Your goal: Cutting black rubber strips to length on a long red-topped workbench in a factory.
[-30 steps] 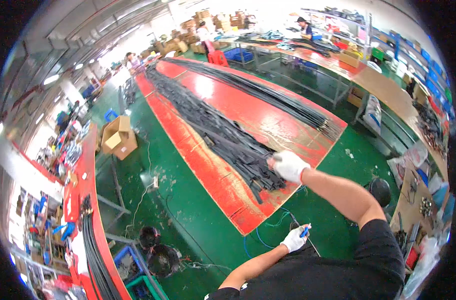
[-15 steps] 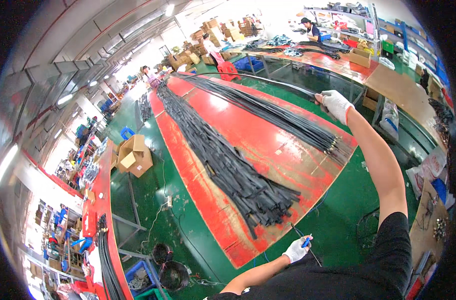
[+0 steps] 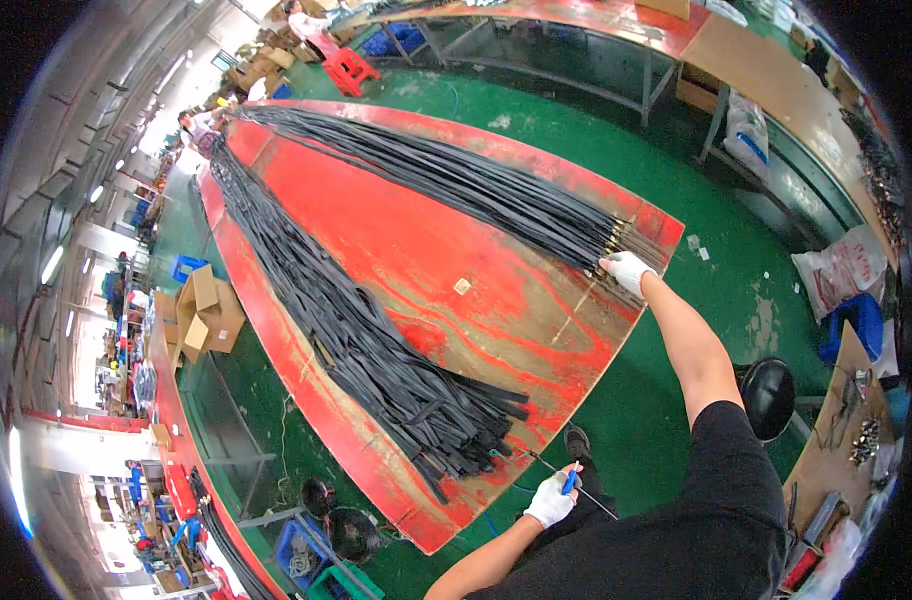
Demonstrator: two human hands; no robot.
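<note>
My right hand point(image 3: 628, 271), in a white glove, is low at the near end of the right-hand bundle of long black strips point(image 3: 456, 185). Its fingers are closed around the end of a strip at the bundle's edge, beside the pale metallic tips. My left hand point(image 3: 549, 500), also gloved, is closed around a small blue-handled tool point(image 3: 571, 482) just off the table's near edge. A thin dark rod point(image 3: 602, 507) crosses by that hand; whether it belongs to the tool is unclear. A thicker pile of flat black strips point(image 3: 366, 340) lies left on the red table point(image 3: 376, 240).
A person point(image 3: 202, 128) is at the table's far end. An open cardboard box point(image 3: 212, 318) stands left of it, and a red stool point(image 3: 350, 72) beyond. A round black stool point(image 3: 768, 398) is by my right side. Black coils point(image 3: 351, 535) lie on the green floor.
My right hand has come down from above the table with a long strip, to the right bundle's near end. My left hand still grips the blue-handled tool. The view has shifted.
</note>
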